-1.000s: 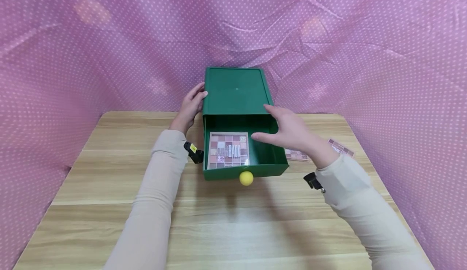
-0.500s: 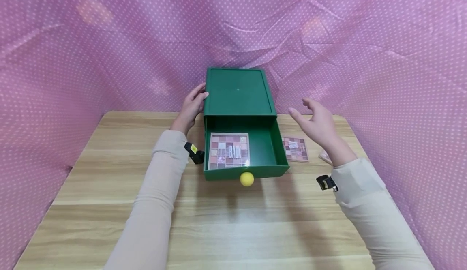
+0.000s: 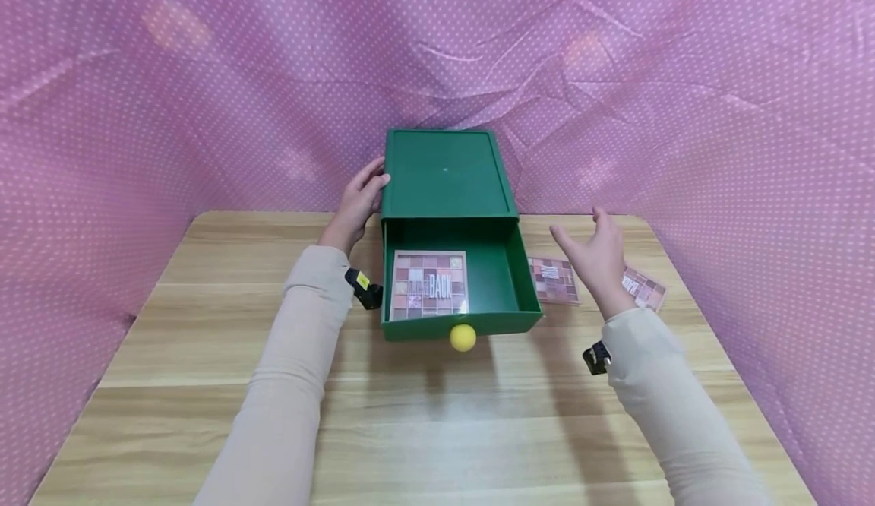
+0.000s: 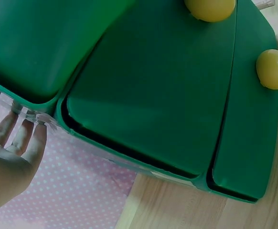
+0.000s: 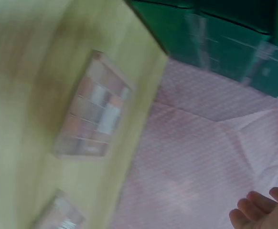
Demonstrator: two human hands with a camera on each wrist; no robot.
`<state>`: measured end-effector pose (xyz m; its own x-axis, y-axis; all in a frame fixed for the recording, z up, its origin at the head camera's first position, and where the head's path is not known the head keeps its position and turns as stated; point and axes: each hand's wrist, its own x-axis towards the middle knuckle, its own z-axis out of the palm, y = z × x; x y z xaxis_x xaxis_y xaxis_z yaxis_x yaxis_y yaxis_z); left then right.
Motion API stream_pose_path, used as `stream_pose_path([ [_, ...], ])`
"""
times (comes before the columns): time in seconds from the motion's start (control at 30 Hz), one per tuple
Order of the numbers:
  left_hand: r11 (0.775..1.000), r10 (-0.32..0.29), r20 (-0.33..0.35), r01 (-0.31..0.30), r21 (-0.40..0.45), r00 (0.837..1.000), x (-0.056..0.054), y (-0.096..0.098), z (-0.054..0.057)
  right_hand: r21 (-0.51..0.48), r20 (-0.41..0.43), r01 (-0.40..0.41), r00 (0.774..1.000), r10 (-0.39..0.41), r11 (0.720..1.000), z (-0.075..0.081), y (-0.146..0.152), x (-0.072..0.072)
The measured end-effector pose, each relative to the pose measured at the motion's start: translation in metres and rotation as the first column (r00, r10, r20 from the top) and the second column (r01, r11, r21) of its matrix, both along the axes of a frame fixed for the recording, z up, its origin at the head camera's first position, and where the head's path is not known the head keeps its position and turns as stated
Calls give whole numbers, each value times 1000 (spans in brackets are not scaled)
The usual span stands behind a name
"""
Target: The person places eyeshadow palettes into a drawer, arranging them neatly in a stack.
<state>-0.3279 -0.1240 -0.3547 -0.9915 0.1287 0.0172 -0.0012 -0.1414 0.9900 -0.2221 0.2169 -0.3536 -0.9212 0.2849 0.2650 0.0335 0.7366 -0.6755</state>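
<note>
A green drawer cabinet [image 3: 447,172] stands at the back of the table with its top drawer [image 3: 494,282] pulled out, a yellow ball knob [image 3: 462,337] on the front. Inside the drawer, on its left, lies a clear-lidded eyeshadow palette [image 3: 429,284]. My left hand [image 3: 357,203] rests against the cabinet's left side, its fingers extended along the wall in the left wrist view. To the right of the drawer, my right hand [image 3: 596,263] is raised with thumb and fingers spread, holding nothing. Two more palettes lie below it: one beside the drawer [image 3: 555,281], another palette [image 3: 645,289] partly behind the wrist.
Lower drawers [image 4: 144,105] with yellow knobs [image 4: 272,69] are closed in the left wrist view. Clear tape [image 5: 202,43] runs down the cabinet's side. A pink dotted cloth [image 3: 287,111] hangs around the wooden table [image 3: 225,324].
My right hand has moved from over the drawer out to the right, above the two palettes on the table. My left hand has stayed on the cabinet's side.
</note>
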Motion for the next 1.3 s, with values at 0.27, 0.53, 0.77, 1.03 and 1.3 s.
stream_pose_path([
  [0.27,1000,3,-3,-3,3,1000,1,1,0,37,93,98,991,-101,995,-38,-1,-2],
  [0.53,1000,-1,-5,1,28,1000,-1,0,1,28,153,162,975,-164,986,-69,-4,-2],
  [0.77,1000,3,19,-3,24,1000,-2,0,1,42,318,194,927,-197,980,-91,-4,-2],
  [1.03,1000,9,8,-9,18,1000,0,1,1,61,439,188,877,-195,980,-99,-13,-3],
  [1.3,1000,8,4,-8,6,1000,0,0,-1,136,476,206,845,-246,969,-111,-17,-1],
])
